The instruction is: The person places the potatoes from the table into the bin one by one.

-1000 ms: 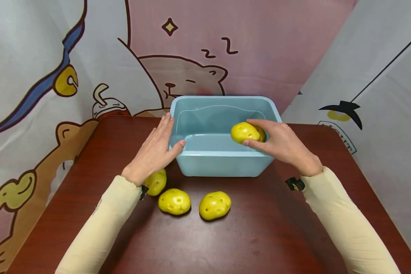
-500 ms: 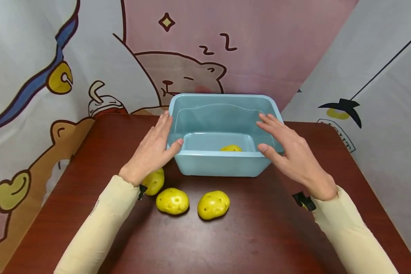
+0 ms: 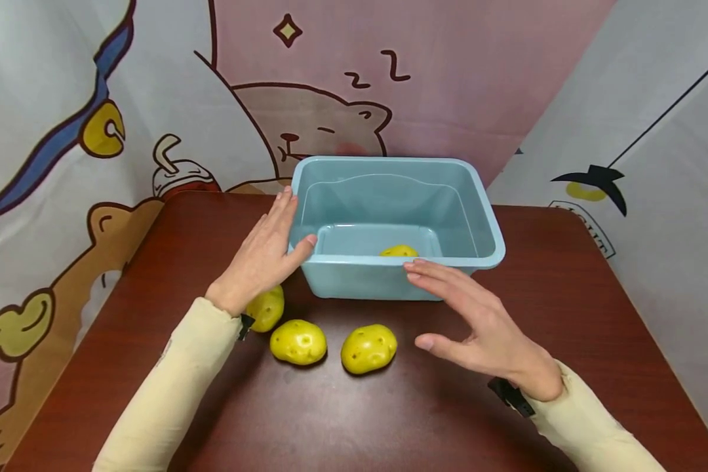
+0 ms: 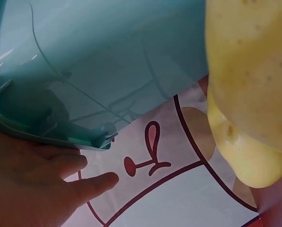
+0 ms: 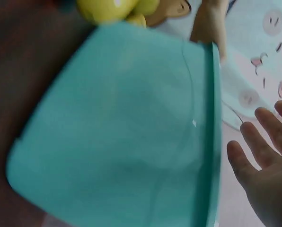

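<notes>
A light blue plastic bin (image 3: 366,278) stands on the table, with one yellow potato (image 3: 399,251) partly visible inside behind its front wall. My left hand (image 3: 262,252), fingers straight, rests against the bin's left rim. In the left wrist view, the fingers (image 4: 93,185) lie beside the rim. My right hand (image 3: 478,321) holds nothing; its fingers are spread in front of the bin's right front corner. Three more potatoes lie before the bin: one (image 3: 368,349) left of my right hand, one (image 3: 298,342) in the middle, and one (image 3: 267,309) partly hidden by my left wrist.
The dark red-brown table (image 3: 354,419) ends just behind the bin, where a cartoon-printed cloth (image 3: 448,78) hangs. Each wrist carries a small black strap, such as the strap (image 3: 510,396) on the right.
My right hand lets go of a potato inside the bin, then draws back and down over the front rim toward the table. My left hand stays at the left rim.
</notes>
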A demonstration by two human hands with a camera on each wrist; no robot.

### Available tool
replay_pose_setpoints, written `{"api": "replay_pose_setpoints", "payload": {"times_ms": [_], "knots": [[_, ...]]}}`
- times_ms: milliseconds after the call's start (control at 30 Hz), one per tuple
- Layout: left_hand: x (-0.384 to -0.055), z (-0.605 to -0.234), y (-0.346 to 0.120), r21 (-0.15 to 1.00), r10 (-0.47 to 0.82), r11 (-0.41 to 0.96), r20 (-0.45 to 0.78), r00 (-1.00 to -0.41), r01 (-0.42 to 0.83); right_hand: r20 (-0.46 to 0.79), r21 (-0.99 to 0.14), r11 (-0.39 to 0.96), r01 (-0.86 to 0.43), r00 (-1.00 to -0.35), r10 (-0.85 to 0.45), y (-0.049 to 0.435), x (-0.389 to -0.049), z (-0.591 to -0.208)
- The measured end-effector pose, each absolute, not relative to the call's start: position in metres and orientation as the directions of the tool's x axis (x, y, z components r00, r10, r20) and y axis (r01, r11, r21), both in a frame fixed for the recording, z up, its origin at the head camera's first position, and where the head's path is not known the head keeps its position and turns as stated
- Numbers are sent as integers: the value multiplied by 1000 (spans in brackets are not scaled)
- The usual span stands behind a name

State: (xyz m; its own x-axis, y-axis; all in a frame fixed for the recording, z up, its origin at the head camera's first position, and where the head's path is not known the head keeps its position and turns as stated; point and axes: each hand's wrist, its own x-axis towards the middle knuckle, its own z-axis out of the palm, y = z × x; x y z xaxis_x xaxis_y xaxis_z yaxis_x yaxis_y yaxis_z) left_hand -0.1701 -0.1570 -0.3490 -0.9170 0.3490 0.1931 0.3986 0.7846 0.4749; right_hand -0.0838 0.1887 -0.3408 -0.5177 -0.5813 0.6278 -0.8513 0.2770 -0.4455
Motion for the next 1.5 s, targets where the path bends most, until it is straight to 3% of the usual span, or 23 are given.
{"api": "replay_pose_setpoints", "payload": {"times_ms": [233,500,733,1133,1500], "knots": [[-169,-348,-157,485,346,781,188,-919,393,263,-651,330,-684,-610,-748,176,-74,-366],[-170,-349,-157,481,347,782,189,-918,395,87,-650,379,-659,-560,-824,159,-83,-398],[-172,-349,-156,477,352,781,197,-915,403,-56,-613,471,-634,-560,-826,150,-91,-417],[-171,-348,-156,478,347,782,200,-916,400,8,-544,447,-710,-537,-843,150,-98,-425],[-168,-349,-156,478,343,784,196,-919,395,153,-555,453,-698,-621,-769,166,-82,-399]]}}
